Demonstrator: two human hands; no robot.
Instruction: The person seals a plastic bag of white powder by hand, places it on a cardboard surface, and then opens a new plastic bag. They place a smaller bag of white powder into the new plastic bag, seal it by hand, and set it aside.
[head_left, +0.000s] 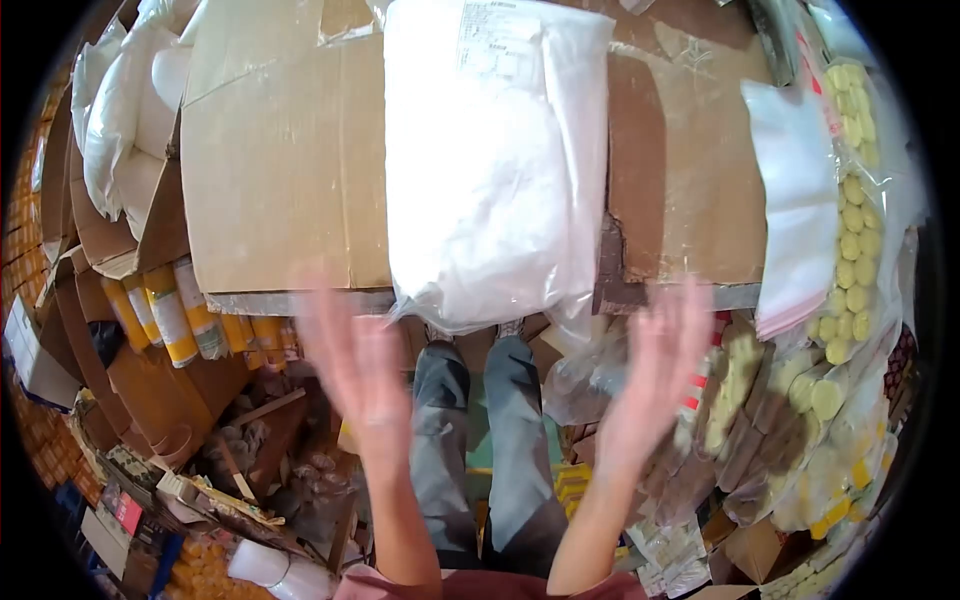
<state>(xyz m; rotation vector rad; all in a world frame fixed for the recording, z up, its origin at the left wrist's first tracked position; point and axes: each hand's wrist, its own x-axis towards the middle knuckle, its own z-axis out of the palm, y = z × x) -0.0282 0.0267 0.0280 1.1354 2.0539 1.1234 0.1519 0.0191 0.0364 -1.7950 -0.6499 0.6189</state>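
A clear plastic bag packed with white material [480, 180] lies on a flattened brown cardboard surface [275, 190], with a printed label near its far end. My left hand [360, 360] is raised by the near edge of the cardboard, left of the bag. On the other side, my right hand [660, 360] hovers to the right of the bag's near corner. Both hands are blurred by motion, but their fingers look stretched out with nothing in them. Neither appears to touch the bag.
Yellow and white tubes [170, 310] stand in an open carton at left, below white plastic bags [125, 130]. To the right are a white plastic sheet [795, 190] and a clear bag of round yellow items [850, 230]. Mixed packaging [230, 470] clutters the floor beside my legs [440, 450].
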